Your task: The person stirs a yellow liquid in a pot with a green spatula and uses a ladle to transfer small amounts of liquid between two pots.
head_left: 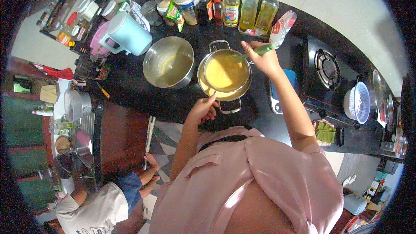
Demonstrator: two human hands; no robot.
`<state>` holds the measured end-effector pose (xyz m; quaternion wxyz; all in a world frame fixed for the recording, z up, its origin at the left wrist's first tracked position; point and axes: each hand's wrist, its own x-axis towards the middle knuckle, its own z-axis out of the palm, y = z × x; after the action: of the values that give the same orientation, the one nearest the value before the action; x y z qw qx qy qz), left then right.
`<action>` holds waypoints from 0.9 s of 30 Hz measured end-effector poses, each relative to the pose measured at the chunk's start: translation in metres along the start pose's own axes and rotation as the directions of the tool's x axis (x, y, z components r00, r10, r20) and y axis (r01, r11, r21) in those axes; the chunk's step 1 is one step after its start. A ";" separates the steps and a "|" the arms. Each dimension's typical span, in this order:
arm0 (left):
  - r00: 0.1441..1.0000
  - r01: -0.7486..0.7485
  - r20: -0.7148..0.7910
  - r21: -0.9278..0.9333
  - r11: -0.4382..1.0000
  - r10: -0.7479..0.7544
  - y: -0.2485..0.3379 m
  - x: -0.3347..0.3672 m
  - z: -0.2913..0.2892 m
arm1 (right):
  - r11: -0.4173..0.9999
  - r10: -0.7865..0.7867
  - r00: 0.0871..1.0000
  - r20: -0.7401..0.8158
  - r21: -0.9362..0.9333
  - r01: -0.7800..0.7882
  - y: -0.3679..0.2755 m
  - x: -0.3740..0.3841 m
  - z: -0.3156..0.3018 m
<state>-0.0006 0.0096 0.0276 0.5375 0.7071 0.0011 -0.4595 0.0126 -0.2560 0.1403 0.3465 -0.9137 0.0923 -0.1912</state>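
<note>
A round mesh strainer (204, 70) with thick yellow liquid in it sits over a two-handled steel pot (230, 111). More of the yellow liquid shows in the pot below the strainer's rim. My left hand (203, 109) grips the strainer's handle at the near side, its fingers closed. From the right, my right hand (262, 60) holds a green-handled utensil (263, 49); its lower end reaches into the strainer, and the head's shape is unclear. Left of the pot stands a large steel mixing bowl (155, 56) with yellow residue at its bottom.
Oil bottles (250, 11), sauce bottles and jars line the back wall. A light-blue pitcher (129, 34) stands left of the bowl. To the right are a blue-and-white scale (277, 104), a gas stove (327, 67) and a basket (360, 102). Another person (97, 203) is at lower left.
</note>
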 end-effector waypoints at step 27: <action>0.999 0.042 0.022 -0.152 0.988 -0.039 -0.007 0.006 0.001 | 0.242 0.680 0.695 0.235 0.822 -0.515 0.044 -0.079 0.052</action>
<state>-0.0010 0.0087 0.0187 0.5804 0.6594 0.0453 -0.4757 -0.0398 -0.2338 0.0524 0.7780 -0.4971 0.3578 -0.1400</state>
